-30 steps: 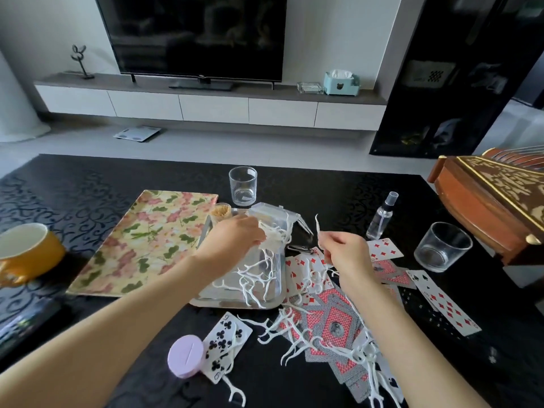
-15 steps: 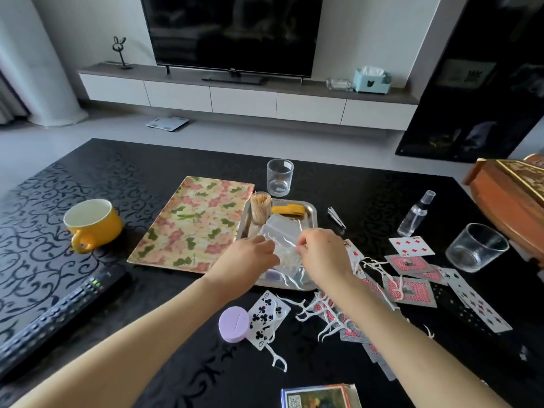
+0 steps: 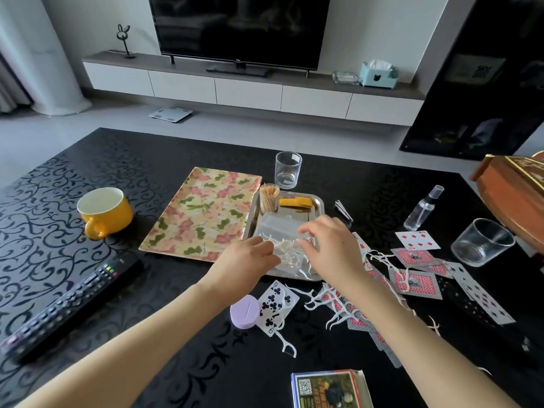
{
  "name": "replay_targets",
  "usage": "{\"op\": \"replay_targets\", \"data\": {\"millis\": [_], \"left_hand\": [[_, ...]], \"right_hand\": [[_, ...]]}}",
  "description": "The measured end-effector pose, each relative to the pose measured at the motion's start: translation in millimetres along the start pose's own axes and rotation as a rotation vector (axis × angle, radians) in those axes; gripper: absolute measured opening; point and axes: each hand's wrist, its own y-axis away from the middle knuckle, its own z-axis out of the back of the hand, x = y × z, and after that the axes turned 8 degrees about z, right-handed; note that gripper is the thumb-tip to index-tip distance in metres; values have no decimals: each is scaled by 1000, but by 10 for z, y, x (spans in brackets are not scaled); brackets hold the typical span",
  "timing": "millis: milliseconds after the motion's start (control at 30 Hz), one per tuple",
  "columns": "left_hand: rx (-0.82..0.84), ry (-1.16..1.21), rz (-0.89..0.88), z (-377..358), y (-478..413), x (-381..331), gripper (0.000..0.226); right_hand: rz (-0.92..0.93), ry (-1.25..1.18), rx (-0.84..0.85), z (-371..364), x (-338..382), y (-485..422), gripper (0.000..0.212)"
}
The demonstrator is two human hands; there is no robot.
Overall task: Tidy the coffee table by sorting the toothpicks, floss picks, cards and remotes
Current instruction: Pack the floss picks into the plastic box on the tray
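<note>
since half a second ago, both hands are spreading a little wider over the clear plastic box (image 3: 278, 228) on the steel tray (image 3: 316, 201), and a white tangle of floss picks (image 3: 290, 250) is now showing between them where the hands were covering it. left hand (image 3: 250, 256) is curling loosely at the near-left side of the box, fingertips touching the tangle, though whether it is actually pinching a pick i cannot tell. right hand (image 3: 329, 245) is hovering half open above the right side of the box, fingers spread and gripping nothing visible, probably steadying or pressing the picks down so that they are settling inside. more thin, hooked floss picks (image 3: 329, 304) are lying loose on the glossy black coffee table (image 3: 88, 201), tangled over red-backed playing cards (image 3: 415, 282), so this sorting is looking only part done. wooden toothpicks (image 3: 269, 191) are standing bundled upright in a small holder at the tray's far-left corner, already gathered. one long black remote (image 3: 70, 304) is lying well to the left, apart from the rest, and a printed card box (image 3: 326, 388) is waiting at the near edge, likely for the deck.
</note>
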Motion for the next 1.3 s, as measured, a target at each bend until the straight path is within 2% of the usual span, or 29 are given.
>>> {"op": "replay_targets", "data": {"millis": [67, 133, 167, 267, 300, 400, 467, 567, 633, 700, 800, 867, 1000, 1300], "left_hand": [[3, -1, 7, 25, -1, -27, 40], [-16, 14, -7, 50, -23, -76, 40], [-35, 24, -20, 55, -45, -104, 40], [-73, 129, 8, 62, -84, -137, 35], [-77, 135, 60, 48, -95, -120, 40], [132, 94, 211, 56, -105, -21, 81], [317, 189, 264, 12, -114, 41, 89], [364, 250, 298, -43, -130, 97, 87], [354, 238, 327, -68, -131, 191, 85], [342, 212, 358, -73, -117, 313, 85], [309, 194, 433, -47, -104, 478, 84], [289, 175, 462, -22, -112, 549, 84], [308, 140, 455, -20, -171, 606, 84], [353, 178, 439, -165, -290, 475, 82]], "right_hand": [[-174, -129, 95, 18, -30, 71, 49], [-375, -487, 227, 10, -13, 106, 61], [-421, -617, 226, -4, -9, 119, 61], [-408, -625, 153, -54, -16, 146, 60], [-394, -595, 145, -77, -28, 159, 59], [-346, -553, 173, -122, -47, 188, 58], [-320, -570, 207, -137, -70, 179, 56], [-276, -631, 266, -189, -127, 102, 53], [-249, -561, 253, -233, -239, -7, 49], [-225, -318, 230, -260, -398, -126, 56], [-139, 5, 418, -351, -495, -245, 86], [-28, 150, 515, -438, -446, -294, 90], [68, 267, 588, -532, -402, -422, 73], [-160, -12, 651, -450, -432, -452, 23]]}}
